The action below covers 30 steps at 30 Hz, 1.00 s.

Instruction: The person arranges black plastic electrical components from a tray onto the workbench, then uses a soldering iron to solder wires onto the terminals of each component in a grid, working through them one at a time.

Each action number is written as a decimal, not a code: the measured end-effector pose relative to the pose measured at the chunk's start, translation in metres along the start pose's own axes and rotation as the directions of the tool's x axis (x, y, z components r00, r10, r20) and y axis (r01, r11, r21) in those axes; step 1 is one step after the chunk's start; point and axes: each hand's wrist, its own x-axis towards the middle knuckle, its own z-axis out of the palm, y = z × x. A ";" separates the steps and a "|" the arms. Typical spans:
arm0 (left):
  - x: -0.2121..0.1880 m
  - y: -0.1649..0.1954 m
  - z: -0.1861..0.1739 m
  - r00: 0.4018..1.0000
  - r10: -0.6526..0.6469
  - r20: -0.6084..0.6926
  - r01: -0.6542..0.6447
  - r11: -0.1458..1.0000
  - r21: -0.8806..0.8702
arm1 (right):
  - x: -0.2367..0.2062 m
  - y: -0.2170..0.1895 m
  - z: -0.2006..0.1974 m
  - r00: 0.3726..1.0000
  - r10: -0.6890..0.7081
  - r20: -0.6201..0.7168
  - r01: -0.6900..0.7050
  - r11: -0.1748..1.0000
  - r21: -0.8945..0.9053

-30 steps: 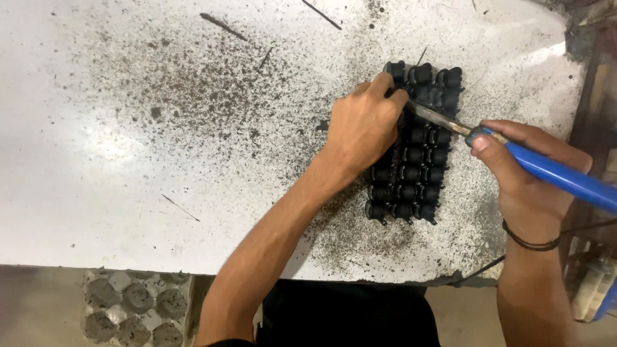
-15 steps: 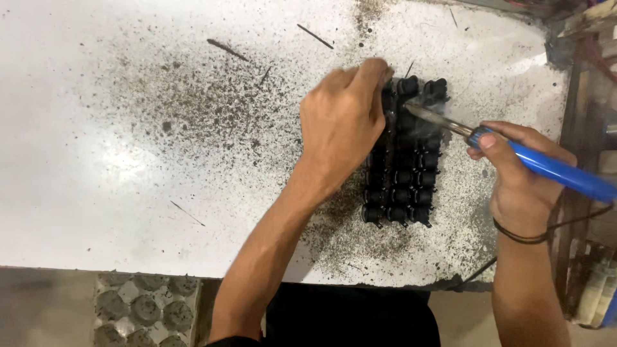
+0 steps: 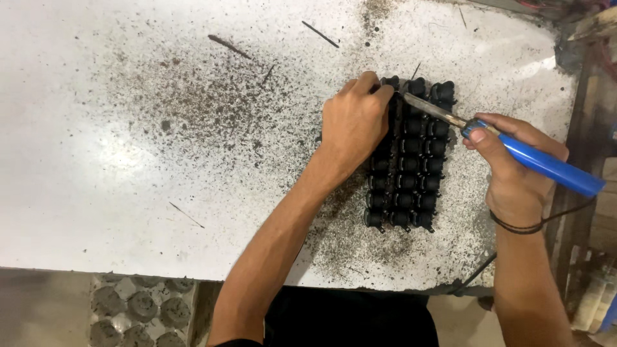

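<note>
The block of small black cylindrical parts (image 3: 411, 160), packed in rows, lies toward the right side of the white worktop (image 3: 96, 160), amid dark scorch specks. Your left hand (image 3: 352, 125) rests over the block's upper left corner, fingers curled down onto the parts, holding them in place. Your right hand (image 3: 514, 167) is closed around the blue handle of a soldering iron (image 3: 508, 149), its metal tip angled to the top rows, just beside your left fingertips. Thin dark slivers (image 3: 228, 46) lie scattered farther up the worktop.
</note>
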 end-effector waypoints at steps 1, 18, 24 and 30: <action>0.000 0.001 0.000 1.000 0.000 0.008 0.000 1.000 0.001 | 0.000 -0.002 0.000 1.000 -0.001 0.004 0.001 1.000 -0.021; 0.009 0.006 0.000 0.990 0.056 0.130 -0.061 0.998 0.030 | 0.010 -0.032 0.008 0.999 -0.010 0.052 0.020 0.981 -0.194; 0.009 0.003 0.004 0.988 0.044 0.145 -0.053 0.997 0.052 | 0.012 -0.031 0.010 0.998 0.069 0.003 -0.068 0.990 -0.127; 0.011 0.005 0.000 0.996 0.056 0.065 -0.056 0.998 -0.017 | 0.010 -0.028 0.006 0.999 0.051 0.004 -0.051 0.999 -0.016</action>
